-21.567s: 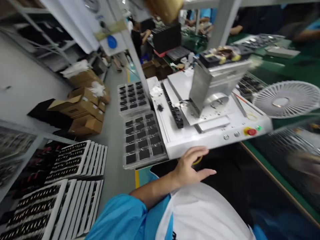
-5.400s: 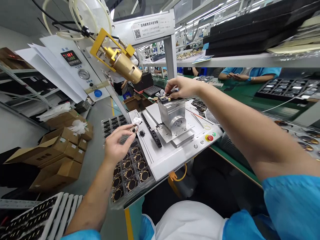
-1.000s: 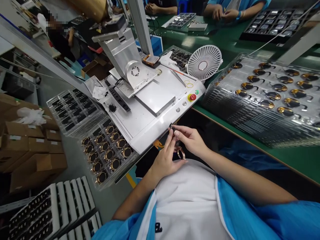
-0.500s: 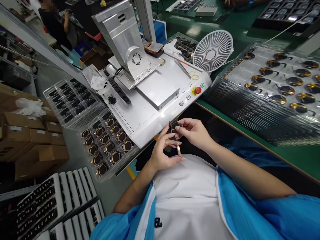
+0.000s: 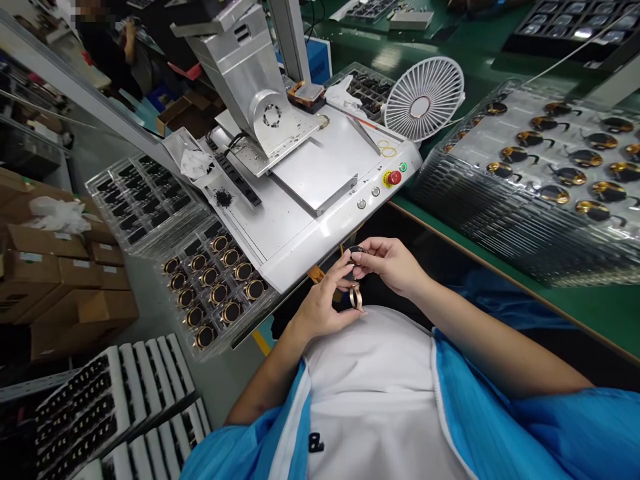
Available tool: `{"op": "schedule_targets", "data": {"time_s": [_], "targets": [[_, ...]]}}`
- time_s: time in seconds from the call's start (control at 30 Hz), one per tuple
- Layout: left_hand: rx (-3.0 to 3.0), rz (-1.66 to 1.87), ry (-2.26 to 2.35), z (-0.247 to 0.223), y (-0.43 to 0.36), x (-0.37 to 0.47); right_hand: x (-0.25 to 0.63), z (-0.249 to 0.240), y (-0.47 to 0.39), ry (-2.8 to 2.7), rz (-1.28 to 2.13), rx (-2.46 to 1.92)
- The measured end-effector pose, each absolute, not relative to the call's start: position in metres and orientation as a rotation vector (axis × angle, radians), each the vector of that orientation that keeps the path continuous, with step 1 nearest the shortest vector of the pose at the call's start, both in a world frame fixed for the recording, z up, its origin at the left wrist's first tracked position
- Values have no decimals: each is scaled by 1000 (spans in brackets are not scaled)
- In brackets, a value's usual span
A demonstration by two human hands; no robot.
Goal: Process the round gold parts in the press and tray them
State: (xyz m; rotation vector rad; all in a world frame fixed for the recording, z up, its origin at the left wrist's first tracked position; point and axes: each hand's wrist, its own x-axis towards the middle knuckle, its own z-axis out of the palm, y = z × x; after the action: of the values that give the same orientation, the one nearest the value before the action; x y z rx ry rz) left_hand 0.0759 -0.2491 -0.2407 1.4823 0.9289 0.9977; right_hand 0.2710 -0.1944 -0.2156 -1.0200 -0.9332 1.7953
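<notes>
Clear tray (image 5: 220,333) holds gold-rimmed discs (image 5: 219,293); left hand (image 5: 323,307) pinches gold ring (image 5: 352,297).

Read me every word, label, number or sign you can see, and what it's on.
Nothing reads for certain.
White shirt: black mark, perhaps "B".
White machine base: characters beside the round buttons, too small.
Yellow ring: print too small.
Cardboard boxes: labels unreadable.

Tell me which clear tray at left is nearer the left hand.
The front tray, with gold-rimmed round pieces; the rear tray, farther from the left hand, shows black pieces.
</notes>
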Motion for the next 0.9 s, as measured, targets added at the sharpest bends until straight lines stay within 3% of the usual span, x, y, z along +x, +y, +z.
{"op": "schedule_targets", "data": {"time_s": [0.23, 0.47, 0.9], "targets": [[1153, 1363, 835, -257, -244, 74, 270, -206, -197, -877, 1899, -1016], [1025, 1411, 823, -267, -242, 81, 259, -199, -210, -811, 2081, -1082], [1070, 1508, 788, -278, -244, 83, 241, -186, -219, -1001, 1795, -1105]]}}
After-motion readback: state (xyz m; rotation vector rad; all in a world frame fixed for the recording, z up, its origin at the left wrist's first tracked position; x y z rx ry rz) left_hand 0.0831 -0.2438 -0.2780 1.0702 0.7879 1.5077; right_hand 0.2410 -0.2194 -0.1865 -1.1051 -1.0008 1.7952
